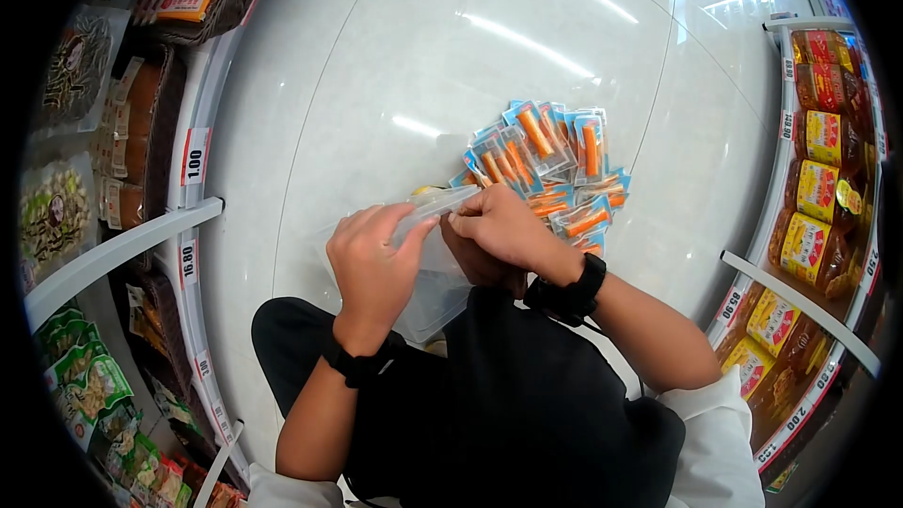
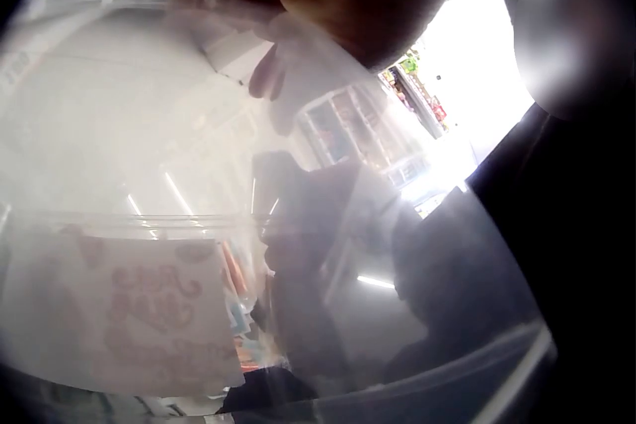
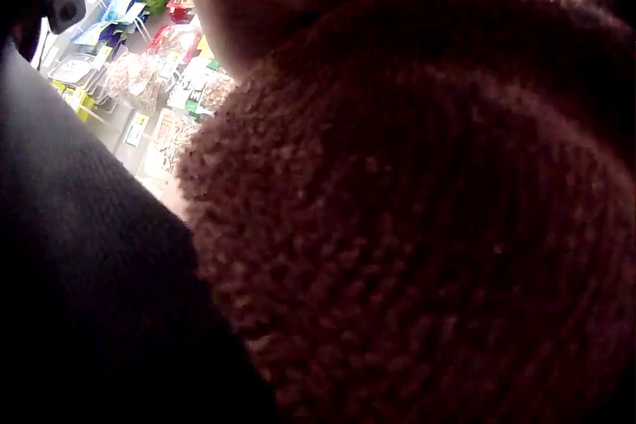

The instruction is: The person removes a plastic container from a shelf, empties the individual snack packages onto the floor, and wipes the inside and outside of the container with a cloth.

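Note:
A clear plastic box [image 1: 442,292] is tilted over the person's lap, between the knees. The left hand [image 1: 376,259] grips its upper rim, thumb and fingers to either side. In the left wrist view the box's clear wall [image 2: 129,146] fills most of the picture, with a paper label [image 2: 129,315] showing faint reddish writing. At the rim's right end, the right hand [image 1: 513,235] holds a brown fuzzy cloth [image 3: 397,215] bunched beneath it against the box. Much of the cloth is hidden by that hand in the head view.
A pile of blue-and-clear packs [image 1: 536,132] with orange sticks lies on the tiled floor [image 1: 423,56] just beyond the hands. Shelves flank both sides: bagged dried goods [image 1: 66,207] on the left, yellow-labelled packages [image 1: 814,188] on the right. White rails [image 1: 132,254] jut into the aisle.

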`<state>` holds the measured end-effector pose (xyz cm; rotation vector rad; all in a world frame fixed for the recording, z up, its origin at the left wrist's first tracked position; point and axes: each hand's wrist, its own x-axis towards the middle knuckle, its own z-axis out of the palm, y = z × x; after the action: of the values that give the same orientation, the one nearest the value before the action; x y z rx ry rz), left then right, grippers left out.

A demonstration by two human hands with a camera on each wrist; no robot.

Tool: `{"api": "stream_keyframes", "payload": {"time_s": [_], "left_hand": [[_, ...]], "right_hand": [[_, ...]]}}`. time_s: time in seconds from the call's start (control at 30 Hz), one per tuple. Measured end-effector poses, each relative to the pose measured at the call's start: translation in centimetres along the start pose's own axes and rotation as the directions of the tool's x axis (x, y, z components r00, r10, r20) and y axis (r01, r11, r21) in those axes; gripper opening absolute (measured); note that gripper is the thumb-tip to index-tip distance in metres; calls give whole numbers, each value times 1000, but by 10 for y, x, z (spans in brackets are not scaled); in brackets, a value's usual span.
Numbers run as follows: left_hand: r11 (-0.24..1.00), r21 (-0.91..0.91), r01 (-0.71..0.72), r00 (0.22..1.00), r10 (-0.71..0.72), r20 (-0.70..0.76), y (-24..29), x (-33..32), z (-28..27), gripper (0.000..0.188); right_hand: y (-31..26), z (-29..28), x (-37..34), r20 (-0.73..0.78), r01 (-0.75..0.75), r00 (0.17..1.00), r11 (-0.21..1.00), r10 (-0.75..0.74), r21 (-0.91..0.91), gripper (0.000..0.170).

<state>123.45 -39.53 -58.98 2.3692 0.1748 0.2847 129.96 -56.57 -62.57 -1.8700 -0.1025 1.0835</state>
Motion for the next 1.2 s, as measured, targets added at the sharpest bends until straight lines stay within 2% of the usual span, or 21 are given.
{"api": "stream_keyframes", "payload": {"time_s": [0.17,0.23,0.27,0.33,0.4,0.43,0.47,0.53,0.57,0.63,0.67,0.7,0.73,0.83,0.87,0.93,0.97,1.0,1.07,1.1,1.2], "left_hand": [[1000,23,17,1000,-17,-3,2,0,-3,24],[997,32,75,995,-77,70,5,-1,-8,20],[996,36,79,994,-81,70,4,-1,-11,20],[998,18,68,994,-69,84,0,2,-21,21],[993,-13,119,982,-115,147,3,19,-42,22],[986,-40,165,965,-152,214,5,30,-53,24],[985,-39,169,965,-157,210,6,41,-64,24],[990,-133,-38,941,80,329,8,64,-82,26],[991,-128,-33,942,73,326,10,73,-88,26],[936,-298,-188,879,296,374,11,90,-94,30],[936,-298,-188,880,295,372,11,96,-92,30],[893,-383,-235,850,380,365,10,102,-89,29],[841,-464,-277,815,462,350,10,105,-87,27],[843,-474,-255,802,458,383,9,109,-79,27],[842,-476,-254,802,458,383,9,109,-76,27],[863,-487,-137,815,378,439,10,109,-71,26],[861,-489,-138,817,378,436,12,109,-71,26],[879,-469,-84,813,332,478,15,110,-71,27],[892,-451,-27,807,286,517,18,110,-72,29],[904,-426,-28,805,273,526,19,110,-72,29],[920,-392,11,807,223,547,24,109,-74,30]], "right_hand": [[-4,-2,4,-8,10,1000,999,-11,-44,28],[-15,-9,-1,8,-62,998,966,66,-251,30],[-21,-15,-6,12,-61,998,966,66,-251,30],[-26,-35,-15,82,50,997,885,-14,-462,34],[-27,-65,-15,180,203,970,954,-164,-223,29],[-47,-83,-22,212,205,964,960,-164,-189,26],[-52,-95,-24,174,271,951,959,-255,-77,23],[-70,-122,-23,172,310,937,950,-303,-19,15],[-80,-130,-22,157,349,926,937,-343,-14,15],[-96,-140,-18,188,405,902,913,-389,-52,15],[-104,-143,-16,236,423,889,901,-393,-93,15],[-111,-145,-12,338,401,871,913,-356,-73,15],[-118,-141,-14,339,400,872,914,-354,-73,15],[-128,-124,-8,525,446,772,894,-357,-47,20],[-129,-122,-7,525,445,773,894,-356,-48,20],[-134,-115,-9,608,213,790,966,-82,-145,23],[-132,-114,-8,628,170,777,975,-41,-146,23],[-126,-113,-5,627,168,778,974,-37,-152,23],[-113,-109,-1,721,123,690,992,-62,-33,22],[-110,-108,0,715,50,698,999,-32,-4,18],[-102,-104,3,724,48,689,999,-40,9,17]]}}
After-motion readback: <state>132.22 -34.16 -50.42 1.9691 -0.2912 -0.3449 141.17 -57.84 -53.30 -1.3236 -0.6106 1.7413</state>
